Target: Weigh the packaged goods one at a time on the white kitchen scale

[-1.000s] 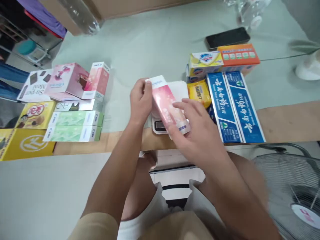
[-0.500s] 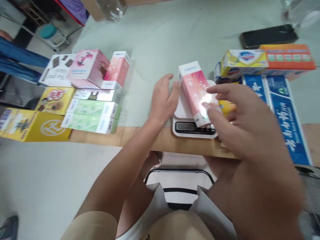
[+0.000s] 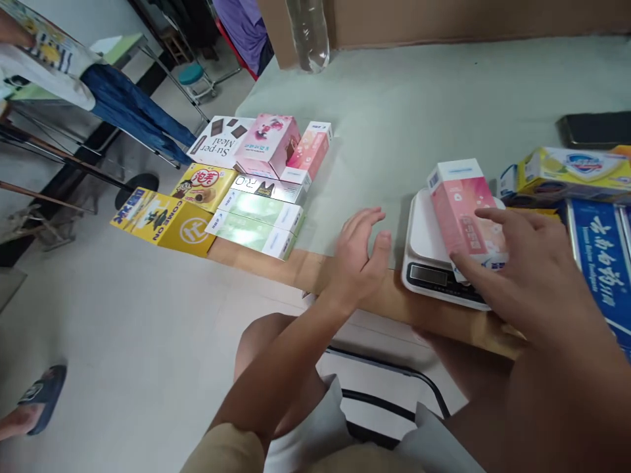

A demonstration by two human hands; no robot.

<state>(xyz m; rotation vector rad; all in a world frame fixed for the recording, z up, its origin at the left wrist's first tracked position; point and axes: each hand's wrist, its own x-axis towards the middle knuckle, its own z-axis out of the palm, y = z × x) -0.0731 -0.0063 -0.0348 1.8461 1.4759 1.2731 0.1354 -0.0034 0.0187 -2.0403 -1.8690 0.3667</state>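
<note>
Black phone (image 3: 597,129) at right; teal stool (image 3: 191,73) on floor; clear bottle (image 3: 309,36) by cardboard (image 3: 444,23).

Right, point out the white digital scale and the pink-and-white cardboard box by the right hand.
White digital scale (image 3: 425,230), head view: bare left part of its platform.
Pink-and-white cardboard box (image 3: 464,215), head view: middle of its pink face.

An oblong pink-and-white cardboard box (image 3: 464,207) is positioned slantwise over a dark-fronted white plastic scale (image 3: 424,230). Full contact cannot be confirmed.

Carton (image 3: 463,209) on scale (image 3: 422,230): glossy card; scale: smooth plastic.
</note>
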